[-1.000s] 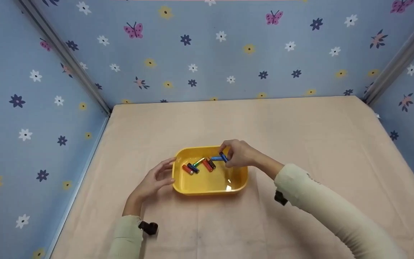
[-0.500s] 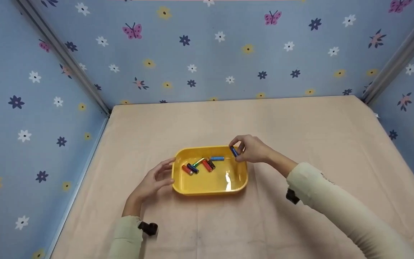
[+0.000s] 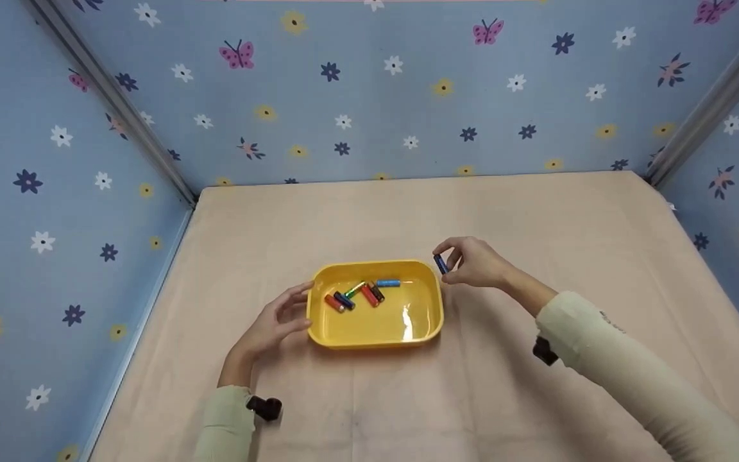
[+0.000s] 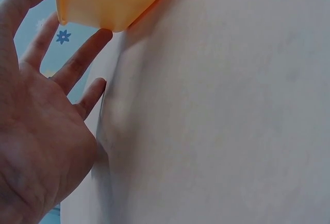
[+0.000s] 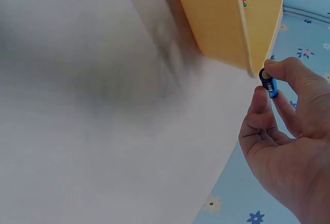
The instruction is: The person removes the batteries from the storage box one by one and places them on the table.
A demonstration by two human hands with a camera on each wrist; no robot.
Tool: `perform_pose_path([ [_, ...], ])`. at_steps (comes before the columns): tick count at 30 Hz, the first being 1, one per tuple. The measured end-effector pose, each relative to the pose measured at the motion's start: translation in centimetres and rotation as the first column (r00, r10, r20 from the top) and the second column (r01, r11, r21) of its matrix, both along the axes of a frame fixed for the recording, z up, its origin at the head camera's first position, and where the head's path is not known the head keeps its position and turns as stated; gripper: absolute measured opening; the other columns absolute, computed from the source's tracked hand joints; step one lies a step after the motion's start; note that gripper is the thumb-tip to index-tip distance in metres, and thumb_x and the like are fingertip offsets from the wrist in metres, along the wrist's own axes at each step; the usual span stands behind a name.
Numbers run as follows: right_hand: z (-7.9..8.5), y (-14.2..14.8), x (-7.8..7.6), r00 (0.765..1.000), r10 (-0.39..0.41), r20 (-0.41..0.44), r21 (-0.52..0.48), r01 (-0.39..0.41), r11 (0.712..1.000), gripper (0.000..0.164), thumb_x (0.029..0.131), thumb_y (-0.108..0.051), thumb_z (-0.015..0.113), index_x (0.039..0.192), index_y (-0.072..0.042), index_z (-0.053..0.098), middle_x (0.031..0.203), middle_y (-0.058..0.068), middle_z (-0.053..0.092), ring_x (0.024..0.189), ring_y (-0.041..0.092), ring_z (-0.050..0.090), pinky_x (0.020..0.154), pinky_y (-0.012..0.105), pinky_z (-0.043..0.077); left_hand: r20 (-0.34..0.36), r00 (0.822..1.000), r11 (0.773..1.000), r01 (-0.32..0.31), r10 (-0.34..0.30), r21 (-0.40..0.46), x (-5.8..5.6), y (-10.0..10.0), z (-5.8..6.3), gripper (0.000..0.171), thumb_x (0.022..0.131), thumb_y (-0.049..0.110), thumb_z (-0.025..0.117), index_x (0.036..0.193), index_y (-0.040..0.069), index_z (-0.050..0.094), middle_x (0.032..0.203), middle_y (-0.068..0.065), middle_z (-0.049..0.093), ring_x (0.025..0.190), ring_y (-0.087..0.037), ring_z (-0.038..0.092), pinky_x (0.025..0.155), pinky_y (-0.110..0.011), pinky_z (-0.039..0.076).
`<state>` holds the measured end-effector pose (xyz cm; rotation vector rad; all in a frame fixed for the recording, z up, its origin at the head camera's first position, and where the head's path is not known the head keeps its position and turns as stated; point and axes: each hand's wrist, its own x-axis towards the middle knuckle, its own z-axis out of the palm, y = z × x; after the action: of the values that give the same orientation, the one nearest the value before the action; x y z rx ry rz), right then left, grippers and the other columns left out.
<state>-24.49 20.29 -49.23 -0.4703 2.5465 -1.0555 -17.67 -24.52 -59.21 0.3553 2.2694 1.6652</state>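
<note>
Between thumb and fingertips, my right hand pinches a dark blue battery, just past the right rim of a yellow plastic tray. The right wrist view shows that battery end-on at the fingertips. My left hand touches the tray's left side with spread, relaxed fingers; in the left wrist view the fingertips meet its wall. Several batteries lie in the tray: a light blue one farthest right, a green one, and red, black and dark blue ones towards the left.
A pale cloth covers the table. Blue flowered panels rise behind it and along both sides, with grey metal posts at the back corners. A small black camera sits at the left wrist.
My right hand has moved right with the dark blue battery, from over the tray's inside to beyond its right rim. The left hand and the tray have stayed put.
</note>
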Motion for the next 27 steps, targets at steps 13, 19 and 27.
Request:
perform_pose_path([
  [13,-2.1,2.0,-0.5,0.997,-0.076,-0.031,-0.046,0.074,0.996,0.055,0.091,-0.003,0.085,0.144,0.004,0.07,0.106,0.022,0.077,0.085,0.017,0.068,0.075,0.019,0.055,-0.011,1.0,1.0,-0.01,0.01,-0.01,0.1,-0.1,0.0,0.075,0.103,0.012,0.08,0.171,0.014,0.048,0.168,-0.023,0.058,0.162,-0.047,0.048,0.138,-0.074,0.028],
  [19,-3.5,2.4,-0.6,0.991,-0.135,-0.003,-0.074,0.134,0.988,0.054,0.091,0.001,0.081,0.144,0.002,0.069,0.107,0.022,0.077,0.083,0.015,0.064,0.071,0.017,0.053,-0.009,1.0,1.0,0.001,-0.001,-0.002,0.1,-0.1,0.0,0.076,0.104,0.012,0.08,0.172,0.014,0.046,0.168,-0.023,0.057,0.161,-0.047,0.049,0.137,-0.072,0.033],
  [27,-5.2,2.5,-0.5,0.982,-0.185,0.045,-0.073,0.187,0.98,0.055,0.093,0.004,0.081,0.146,0.001,0.068,0.112,0.021,0.075,0.092,0.02,0.067,0.077,0.018,0.055,-0.007,1.0,1.0,0.006,-0.006,0.012,0.0,0.0,-0.2,0.076,0.104,0.009,0.079,0.172,0.014,0.046,0.168,-0.023,0.057,0.161,-0.048,0.049,0.137,-0.072,0.033],
])
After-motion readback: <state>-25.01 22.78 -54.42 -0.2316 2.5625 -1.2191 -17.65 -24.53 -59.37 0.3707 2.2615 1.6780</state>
